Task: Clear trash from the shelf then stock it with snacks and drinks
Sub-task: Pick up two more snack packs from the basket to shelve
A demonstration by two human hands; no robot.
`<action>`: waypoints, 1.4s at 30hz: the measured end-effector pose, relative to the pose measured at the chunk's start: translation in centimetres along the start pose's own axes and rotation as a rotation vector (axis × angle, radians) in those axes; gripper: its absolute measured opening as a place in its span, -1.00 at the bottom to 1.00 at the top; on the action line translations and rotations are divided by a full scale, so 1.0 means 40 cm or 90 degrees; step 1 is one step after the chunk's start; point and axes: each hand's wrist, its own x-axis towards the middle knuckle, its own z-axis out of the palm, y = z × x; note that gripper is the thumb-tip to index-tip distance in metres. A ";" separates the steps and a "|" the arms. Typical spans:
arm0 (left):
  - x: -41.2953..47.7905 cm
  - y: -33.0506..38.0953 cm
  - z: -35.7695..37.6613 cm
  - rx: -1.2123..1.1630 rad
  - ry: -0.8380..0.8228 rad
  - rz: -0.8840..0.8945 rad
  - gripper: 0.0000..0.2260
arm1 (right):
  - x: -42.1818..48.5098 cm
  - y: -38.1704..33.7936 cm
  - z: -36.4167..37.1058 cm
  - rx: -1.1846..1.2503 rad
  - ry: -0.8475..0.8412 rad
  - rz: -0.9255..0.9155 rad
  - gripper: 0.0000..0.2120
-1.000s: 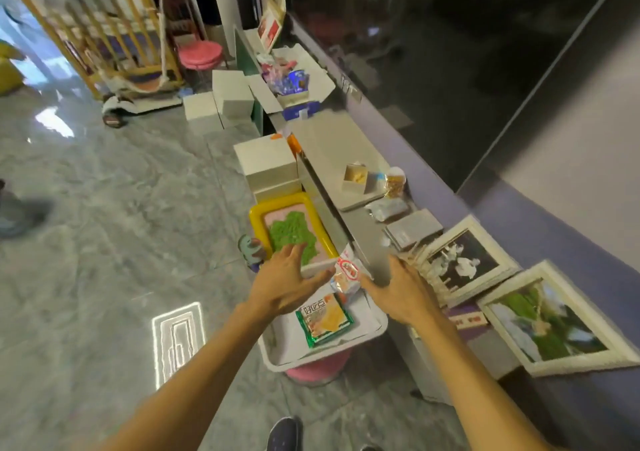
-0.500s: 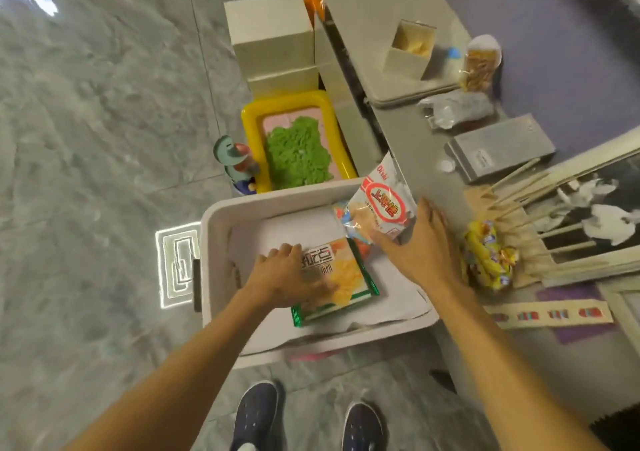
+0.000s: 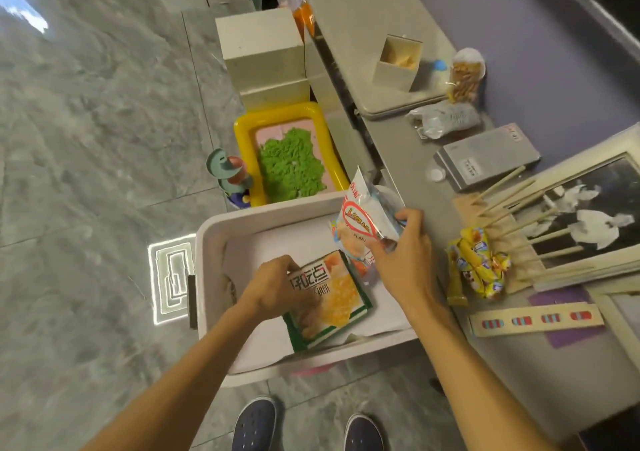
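Observation:
A white bin (image 3: 207, 277) stands on the floor beside the grey shelf (image 3: 408, 160). Inside it lies a green-edged snack packet (image 3: 332, 298) on white paper. My left hand (image 3: 277, 288) rests on that packet's left edge, fingers curled over it. My right hand (image 3: 401, 253) is shut on a white and red snack bag (image 3: 363, 222), held upright over the bin's far right corner. A yellow bundle of small candy packs (image 3: 478, 263) lies on the shelf to the right of my right hand.
On the shelf lie a crumpled plastic bag (image 3: 443, 120), a grey flat box (image 3: 488, 160), a small open carton (image 3: 398, 61), a snack cup (image 3: 465, 75), wooden sticks (image 3: 512, 201) and picture frames (image 3: 595, 208). A yellow tray of green stuff (image 3: 291, 160) and white boxes (image 3: 263, 56) sit beyond the bin.
My view has dropped from the room down to the bin. My left hand came down onto the green packet. My right hand took hold of the white and red bag and lifted it upright.

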 end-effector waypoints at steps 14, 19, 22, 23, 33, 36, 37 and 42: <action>-0.233 0.197 -0.385 -0.273 0.132 0.141 -0.45 | -0.031 -0.301 -0.383 0.259 0.103 -0.075 -0.37; -0.423 0.353 -0.627 -0.391 0.172 0.179 -0.44 | -0.078 -0.499 -0.642 0.239 0.155 -0.118 -0.32; -0.575 0.466 -0.768 -0.444 0.185 0.210 -0.43 | -0.135 -0.629 -0.806 0.230 0.174 -0.143 -0.33; -0.628 0.503 -0.808 -0.454 0.189 0.221 -0.42 | -0.157 -0.671 -0.859 0.224 0.181 -0.141 -0.32; -1.009 0.807 -1.015 -0.513 0.238 0.357 -0.46 | -0.339 -0.906 -1.274 0.210 0.306 -0.246 -0.31; -1.040 0.888 -1.020 -0.526 0.220 0.410 -0.49 | -0.371 -0.883 -1.354 0.204 0.354 -0.253 -0.32; -1.045 0.917 -1.015 -0.528 0.205 0.426 -0.50 | -0.387 -0.868 -1.378 0.199 0.370 -0.247 -0.32; -1.043 1.063 -0.947 -0.495 0.078 0.506 -0.58 | -0.505 -0.757 -1.475 0.175 0.457 -0.173 -0.36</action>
